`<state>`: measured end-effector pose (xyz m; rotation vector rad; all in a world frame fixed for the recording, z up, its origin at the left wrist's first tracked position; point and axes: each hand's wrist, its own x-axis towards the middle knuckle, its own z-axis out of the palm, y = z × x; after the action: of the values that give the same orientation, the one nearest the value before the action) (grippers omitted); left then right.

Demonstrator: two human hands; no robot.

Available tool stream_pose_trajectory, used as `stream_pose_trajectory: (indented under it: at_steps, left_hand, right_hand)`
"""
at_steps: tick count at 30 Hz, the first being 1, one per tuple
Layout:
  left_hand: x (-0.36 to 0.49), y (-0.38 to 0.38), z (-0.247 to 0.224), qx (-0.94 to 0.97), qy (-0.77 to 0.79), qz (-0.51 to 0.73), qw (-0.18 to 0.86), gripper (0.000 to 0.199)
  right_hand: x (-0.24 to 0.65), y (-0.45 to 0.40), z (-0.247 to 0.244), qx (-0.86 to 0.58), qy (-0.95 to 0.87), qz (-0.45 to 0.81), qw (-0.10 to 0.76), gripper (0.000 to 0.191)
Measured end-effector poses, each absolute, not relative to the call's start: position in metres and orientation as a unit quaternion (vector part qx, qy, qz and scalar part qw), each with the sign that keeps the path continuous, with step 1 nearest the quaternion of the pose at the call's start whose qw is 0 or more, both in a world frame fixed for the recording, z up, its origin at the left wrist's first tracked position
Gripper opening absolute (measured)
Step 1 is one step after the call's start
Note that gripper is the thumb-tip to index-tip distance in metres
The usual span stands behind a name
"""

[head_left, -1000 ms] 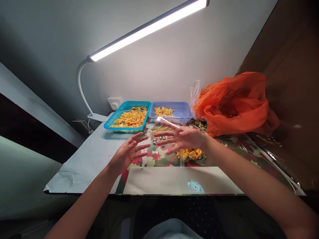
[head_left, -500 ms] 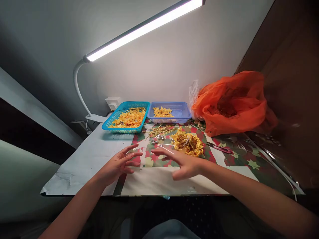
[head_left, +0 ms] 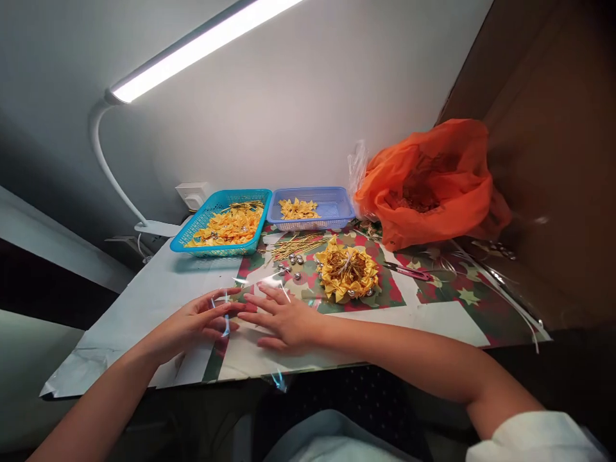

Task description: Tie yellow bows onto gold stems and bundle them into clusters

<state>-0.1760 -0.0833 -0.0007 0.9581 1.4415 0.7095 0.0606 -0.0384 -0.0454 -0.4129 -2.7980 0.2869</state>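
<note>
My left hand (head_left: 195, 324) is low over the table's front, its fingers apart and pointing right. Palm down, my right hand (head_left: 289, 323) spreads its fingers toward the left one, the fingertips close together. Glints of a clear plastic film (head_left: 279, 380) show around both hands and over the front edge; its outline is hard to make out. Right of the hands sits a round bundle of yellow bows with gold stems (head_left: 347, 269). Small silver bells (head_left: 298, 276) and loose gold twist ties (head_left: 298, 244) lie behind the hands.
A teal basket (head_left: 219, 250) holds yellow bows, and a blue-purple basket (head_left: 310, 224) holds fewer. At right are pink-handled snips (head_left: 416, 274) and an orange bag (head_left: 433, 224). A lit lamp (head_left: 206, 48) hangs above. White strips run along the table's right side.
The view has shifted, so the table objects appear further left. My right hand has moved left and flattened, uncovering the yellow bundle. More glints of clear film show around the hands.
</note>
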Motion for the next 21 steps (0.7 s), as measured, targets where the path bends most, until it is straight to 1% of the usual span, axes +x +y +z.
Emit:
stream_pose_trajectory:
  at_steps: [2, 4, 7, 9, 12, 14, 15, 17, 19, 21]
  left_hand:
    - [-0.181, -0.083, -0.002, 0.464, 0.651, 0.318, 0.510, 0.073]
    - [-0.187, -0.084, 0.000, 0.530, 0.683, 0.327, 0.383, 0.077]
    - [-0.189, -0.088, 0.007, 0.628, 0.697, 0.297, 0.177, 0.075]
    - [-0.186, -0.091, 0.015, 0.695, 0.657, 0.276, 0.096, 0.070]
    - [-0.177, -0.091, 0.024, 0.787, 0.563, 0.248, 0.054, 0.061]
    - [-0.169, -0.086, 0.027, 0.833, 0.509, 0.211, 0.052, 0.061]
    - [-0.165, -0.083, 0.028, 0.854, 0.482, 0.189, 0.056, 0.065]
    - [-0.156, -0.076, 0.028, 0.891, 0.425, 0.144, 0.073, 0.080]
    - [-0.146, -0.068, 0.027, 0.912, 0.382, 0.108, 0.098, 0.100]
    - [-0.137, -0.063, 0.026, 0.924, 0.354, 0.077, 0.122, 0.115]
  right_hand:
    - [0.057, -0.040, -0.044, -0.143, -0.977, 0.089, 0.131, 0.059]
    - [0.056, -0.041, -0.043, -0.141, -0.979, 0.085, 0.122, 0.060]
    - [0.057, -0.043, -0.040, -0.144, -0.980, 0.088, 0.107, 0.062]
    - [0.057, -0.044, -0.037, -0.144, -0.980, 0.098, 0.099, 0.064]
    - [0.057, -0.046, -0.035, -0.150, -0.978, 0.117, 0.082, 0.069]
    - [0.057, -0.046, -0.036, -0.156, -0.977, 0.128, 0.072, 0.073]
    - [0.057, -0.046, -0.037, -0.160, -0.976, 0.132, 0.073, 0.075]
    - [0.056, -0.045, -0.038, -0.163, -0.974, 0.133, 0.083, 0.077]
    - [0.055, -0.044, -0.039, -0.161, -0.974, 0.130, 0.094, 0.079]
    - [0.054, -0.043, -0.039, -0.159, -0.974, 0.132, 0.090, 0.084]
